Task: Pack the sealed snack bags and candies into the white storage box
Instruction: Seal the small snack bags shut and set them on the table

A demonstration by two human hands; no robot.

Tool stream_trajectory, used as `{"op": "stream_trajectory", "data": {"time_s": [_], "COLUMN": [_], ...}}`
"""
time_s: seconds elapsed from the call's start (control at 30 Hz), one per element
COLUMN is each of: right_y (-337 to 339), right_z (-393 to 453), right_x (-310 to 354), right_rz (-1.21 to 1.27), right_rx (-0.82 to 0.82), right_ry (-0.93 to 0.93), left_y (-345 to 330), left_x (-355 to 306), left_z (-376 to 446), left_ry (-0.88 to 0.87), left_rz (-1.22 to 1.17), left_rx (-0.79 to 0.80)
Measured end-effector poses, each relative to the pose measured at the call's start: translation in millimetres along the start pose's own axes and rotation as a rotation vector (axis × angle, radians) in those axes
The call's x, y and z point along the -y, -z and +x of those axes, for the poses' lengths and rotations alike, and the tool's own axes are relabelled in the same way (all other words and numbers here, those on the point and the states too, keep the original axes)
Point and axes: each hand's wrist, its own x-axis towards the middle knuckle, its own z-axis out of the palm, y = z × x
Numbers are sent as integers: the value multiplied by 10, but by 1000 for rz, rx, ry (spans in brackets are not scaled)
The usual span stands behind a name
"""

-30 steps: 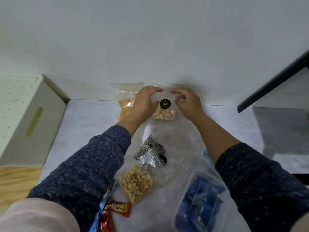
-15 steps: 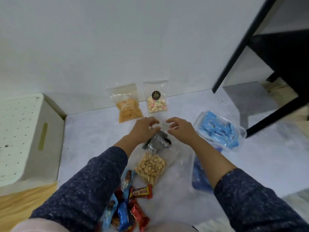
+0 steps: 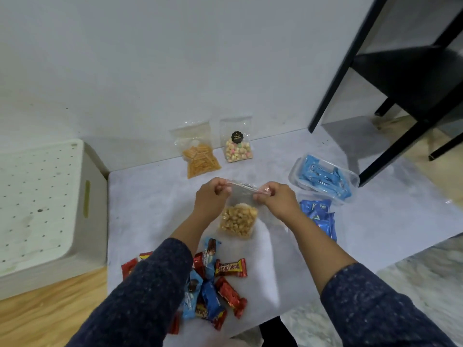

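Left hand [image 3: 211, 196]: fingers curled tight, pinching the left top corner of the peanut bag [image 3: 239, 220].
Right hand [image 3: 275, 199]: fingers curled tight, pinching the right top corner of the same bag.
Peanut bag: clear, hung between the two hands above the tabletop [image 3: 150, 209], nuts sagging at the bottom, top edge stretched flat.
Other snack bags: an orange stick-snack bag [image 3: 200, 159] and a pastel puff bag [image 3: 238, 149] with a black round label stood against the wall, just beside each other.
Candies: a heap of red and blue wrapped bars [image 3: 218, 289] lay near the front edge, partly under the left sleeve.
Blue packets: some in a clear plastic tub [image 3: 323, 179] at right, loose ones [image 3: 320, 216] just in front of it.
White storage box [image 3: 45, 204]: stood on the wooden floor, touching the left edge of the tabletop, perforated face up.
Room: plain pale wall; black furniture frame [image 3: 390, 78] at right.
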Motion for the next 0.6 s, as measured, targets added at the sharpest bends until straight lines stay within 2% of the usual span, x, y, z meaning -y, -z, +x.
{"op": "stream_trajectory", "data": {"time_s": [0.1,0.23,0.6], "right_y": [46,167,557], "right_z": [-69,-175,-202], "right_x": [280,665,1409], "right_rz": [196,388,470], "right_rx": [-36,29,111], "right_ry": [13,127,479], "left_y": [197,437,840], "left_x": [-112,-352,-963], "left_z": [-90,-208,-348], "left_ry": [-4,-134,-242], "left_rz": [-232,-341,-439], "left_rx": [-112,-257,-453]}}
